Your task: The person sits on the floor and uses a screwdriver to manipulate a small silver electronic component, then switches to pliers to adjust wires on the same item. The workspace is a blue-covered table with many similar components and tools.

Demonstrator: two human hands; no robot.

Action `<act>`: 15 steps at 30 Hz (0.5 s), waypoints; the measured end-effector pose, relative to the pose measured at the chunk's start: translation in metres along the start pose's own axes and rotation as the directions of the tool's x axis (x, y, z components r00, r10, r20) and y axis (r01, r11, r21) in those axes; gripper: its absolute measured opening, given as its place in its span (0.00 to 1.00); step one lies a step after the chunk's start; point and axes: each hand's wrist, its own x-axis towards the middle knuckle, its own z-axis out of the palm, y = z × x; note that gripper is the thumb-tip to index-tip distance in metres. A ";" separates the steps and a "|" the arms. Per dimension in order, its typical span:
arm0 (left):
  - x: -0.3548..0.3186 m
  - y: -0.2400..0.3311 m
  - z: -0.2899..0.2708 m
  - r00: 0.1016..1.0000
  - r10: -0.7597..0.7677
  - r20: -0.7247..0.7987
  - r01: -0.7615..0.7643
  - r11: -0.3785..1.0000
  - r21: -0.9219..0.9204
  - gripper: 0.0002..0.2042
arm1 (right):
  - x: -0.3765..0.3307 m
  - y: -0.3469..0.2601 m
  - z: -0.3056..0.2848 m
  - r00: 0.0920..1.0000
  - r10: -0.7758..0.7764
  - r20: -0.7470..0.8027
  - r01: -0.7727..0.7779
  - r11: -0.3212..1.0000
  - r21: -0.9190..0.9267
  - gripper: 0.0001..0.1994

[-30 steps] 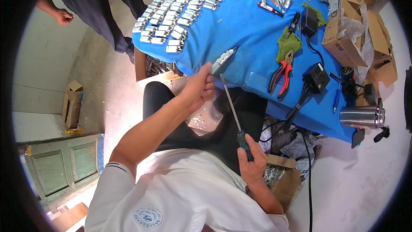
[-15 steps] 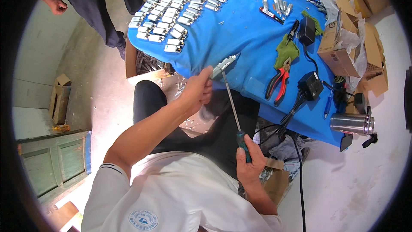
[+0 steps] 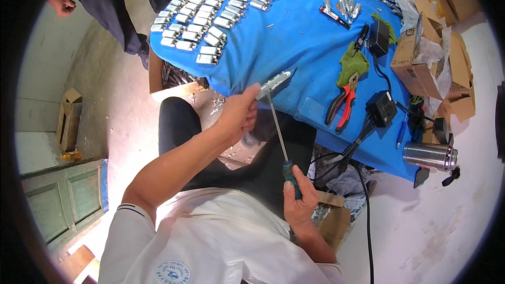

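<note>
At the near edge of the blue-covered surface (image 3: 273, 47): seated person, two bare hands working. Left hand (image 3: 239, 113) has its fingers pinched on the lower end of a silver metal piece (image 3: 275, 81), which tilts up and to the right, above the cloth's edge. Right hand (image 3: 301, 200), lower, nearer the body; fingers wrapped around the teal handle of a screwdriver (image 3: 279, 132). Shaft slants up and left, tip at the piece's near side; whether it touches, cannot tell.

Far left on the surface: silver cylinders (image 3: 201, 21) laid out in rows. To the right of the hands: pliers (image 3: 347, 91) with red and black handles, head by a green cloth (image 3: 352, 64); beside them a black box (image 3: 381, 108) with cables. Steel flask (image 3: 428, 155) lying near the right corner. Upper left: another person's dark trousers (image 3: 113, 5), standing beyond the surface.
</note>
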 end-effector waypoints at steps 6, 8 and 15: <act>-0.001 0.001 0.001 1.000 -0.022 -0.017 0.022 0.999 0.029 0.23 | 0.003 0.006 0.000 0.999 -0.042 -0.008 0.042 0.999 -0.019 0.17; -0.002 0.001 0.001 1.000 -0.021 -0.017 0.022 0.999 0.038 0.24 | 0.002 0.006 0.000 0.999 -0.040 -0.004 0.040 0.999 -0.026 0.17; -0.001 0.001 0.003 1.000 -0.013 0.000 0.013 1.000 0.023 0.24 | 0.000 0.009 -0.002 1.000 0.026 -0.009 -0.026 1.000 -0.001 0.18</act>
